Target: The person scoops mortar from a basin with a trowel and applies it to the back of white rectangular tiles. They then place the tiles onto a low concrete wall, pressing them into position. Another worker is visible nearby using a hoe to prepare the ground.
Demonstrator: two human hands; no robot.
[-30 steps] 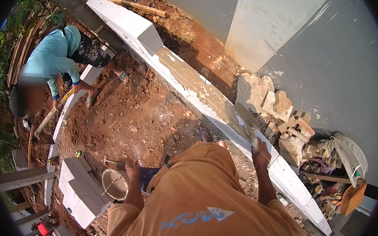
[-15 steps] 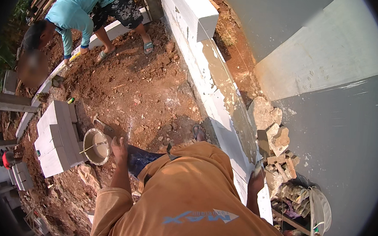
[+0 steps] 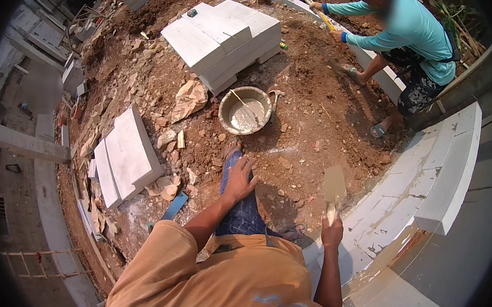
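Observation:
My right hand (image 3: 332, 232) is wrapped around the handle of a flat trowel (image 3: 335, 185), its broad blade pointing away from me above the dirt beside the block wall. My left hand (image 3: 238, 178) holds nothing, its fingers spread just over my left knee. Beyond that hand stands a round bucket (image 3: 223, 113) with wet grey mortar (image 3: 243, 118) in it. A thin stick (image 3: 243, 102) lies across the bucket. Beside its right rim is a hammer (image 3: 275, 98) on the ground.
A low white block wall (image 3: 394, 195) runs along my right, with a loose block (image 3: 449, 173) on top. Stacked white blocks (image 3: 225, 38) stand ahead, more blocks (image 3: 126, 153) at left near a blue-bladed tool (image 3: 175, 205). A co-worker (image 3: 419, 46) bends at far right, holding a yellow bar.
My view has swung left. My right hand has come away from the wall top and now holds the trowel out over the ground. My left hand has moved from beside the bucket to my knee.

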